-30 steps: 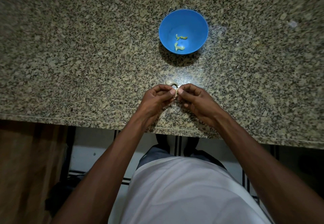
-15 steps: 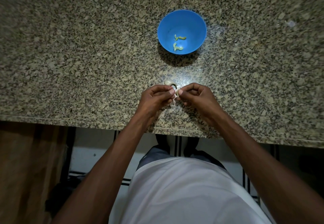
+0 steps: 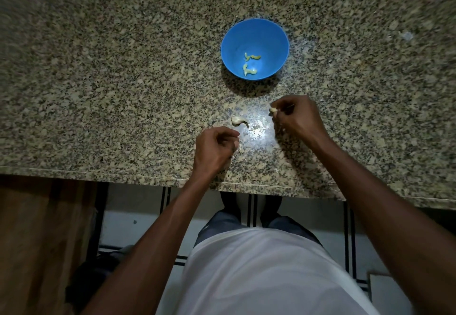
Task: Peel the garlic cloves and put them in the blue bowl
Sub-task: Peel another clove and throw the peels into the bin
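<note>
Head view, right hand (image 3: 294, 117) pinching garlic clove (image 3: 273, 110), left hand (image 3: 214, 148) curled, unclear, blue bowl (image 3: 276, 43) beyond.

One head-worn camera looks steeply down, close over the granite counter (image 3: 123, 92) and hands.

You find no text, label, brand, number or sign to read anywhere here (the light is dim, too). The round blue plastic bowl (image 3: 254, 48) carries no lettering on its wall, and the speckled granite countertop (image 3: 123, 80) shows only its own grain, nothing written or printed.
</note>
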Demonstrator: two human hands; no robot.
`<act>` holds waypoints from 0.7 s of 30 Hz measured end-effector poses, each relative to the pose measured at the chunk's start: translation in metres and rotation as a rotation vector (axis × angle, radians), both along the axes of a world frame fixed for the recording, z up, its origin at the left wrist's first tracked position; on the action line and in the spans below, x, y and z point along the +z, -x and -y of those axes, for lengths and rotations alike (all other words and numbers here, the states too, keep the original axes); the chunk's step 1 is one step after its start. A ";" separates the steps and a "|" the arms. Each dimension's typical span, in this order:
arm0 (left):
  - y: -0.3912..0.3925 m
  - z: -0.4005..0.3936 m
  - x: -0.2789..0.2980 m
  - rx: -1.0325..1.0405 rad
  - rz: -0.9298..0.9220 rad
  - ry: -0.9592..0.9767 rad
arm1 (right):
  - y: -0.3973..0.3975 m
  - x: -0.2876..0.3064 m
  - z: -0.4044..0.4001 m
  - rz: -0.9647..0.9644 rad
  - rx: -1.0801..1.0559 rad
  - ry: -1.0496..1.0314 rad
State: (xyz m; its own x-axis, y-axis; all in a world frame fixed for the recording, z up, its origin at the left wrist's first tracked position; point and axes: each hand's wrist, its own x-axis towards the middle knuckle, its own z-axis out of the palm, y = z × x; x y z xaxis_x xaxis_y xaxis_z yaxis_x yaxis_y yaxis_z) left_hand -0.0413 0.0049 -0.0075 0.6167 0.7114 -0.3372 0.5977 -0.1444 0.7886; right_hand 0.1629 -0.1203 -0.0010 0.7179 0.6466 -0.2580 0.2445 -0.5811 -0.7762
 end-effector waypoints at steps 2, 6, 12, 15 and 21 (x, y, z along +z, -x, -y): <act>0.003 0.001 -0.004 0.035 -0.013 -0.054 | -0.006 -0.003 -0.003 0.106 0.039 0.006; 0.008 0.004 -0.002 0.094 0.012 -0.078 | -0.007 -0.005 0.001 0.219 0.045 0.001; 0.007 0.007 -0.001 0.129 -0.010 -0.077 | 0.017 0.000 -0.003 0.337 0.098 -0.086; 0.010 0.008 0.002 0.215 -0.008 -0.106 | 0.031 0.000 -0.027 0.259 0.290 -0.112; 0.019 -0.013 -0.005 0.194 -0.010 -0.211 | 0.041 -0.011 -0.056 0.299 0.442 0.006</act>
